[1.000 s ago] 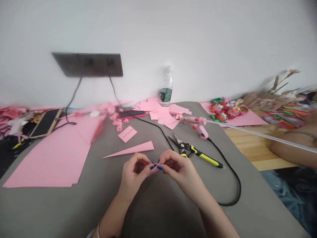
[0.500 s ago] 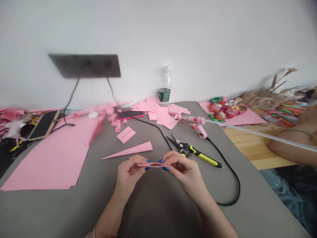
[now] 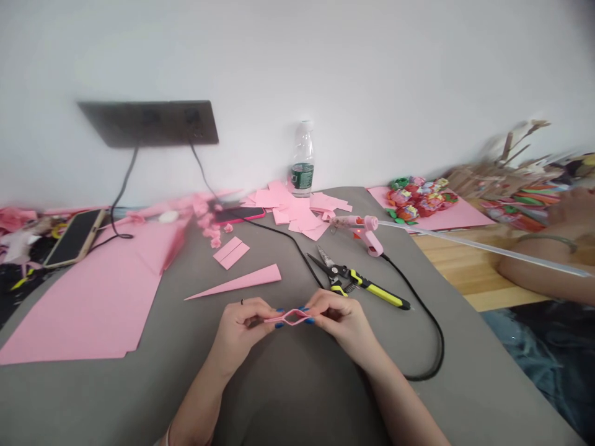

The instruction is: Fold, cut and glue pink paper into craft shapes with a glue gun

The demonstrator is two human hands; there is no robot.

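Observation:
Between both hands is a small folded piece of pink paper (image 3: 294, 318), seen edge-on, its layers parted into a diamond-shaped gap in the middle. My left hand (image 3: 244, 328) pinches its left end, and my right hand (image 3: 341, 322) pinches the right end. Just beyond the hands lies a long pink paper cone (image 3: 239, 282). A folded pink square (image 3: 231, 253) rests farther back. Right of my right hand are shears (image 3: 353, 279) with yellow and black handles, blades apart. Behind them a pink glue gun (image 3: 362, 230) has a long clear glue stick in its back.
Large pink sheets (image 3: 88, 297) and a phone (image 3: 77, 237) lie at left. Pink paper pieces (image 3: 297, 214) surround a bottle (image 3: 303, 162) by the wall. Colourful flowers (image 3: 421, 198) sit at right, near another person's arm (image 3: 542, 266). The glue gun's black cord (image 3: 434, 334) curls along the right.
The paper's layers have come apart into a wider gap between my fingers. My hands have moved slightly apart, and the whole view has shifted a little to the right.

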